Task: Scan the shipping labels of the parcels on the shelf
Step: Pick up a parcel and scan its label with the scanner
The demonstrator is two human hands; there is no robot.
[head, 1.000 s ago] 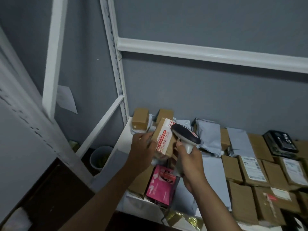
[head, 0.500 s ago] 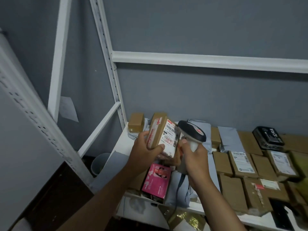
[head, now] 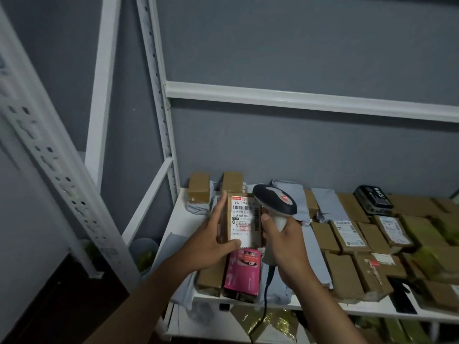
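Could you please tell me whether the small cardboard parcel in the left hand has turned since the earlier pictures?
Yes. The cardboard parcel has turned within the left hand's grip: its shipping label, earlier angled sideways, now faces the camera squarely above the pink box.

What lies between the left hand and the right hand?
In the head view, the labelled brown cardboard parcel lies between the left hand, gripping it, and the right hand.

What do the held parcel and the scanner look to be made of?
Small brown parcel with the white label in the left hand: matte cardboard, going by its sharp folded edges. Grey-and-black handheld scanner in the right hand: smooth, likely moulded plastic.
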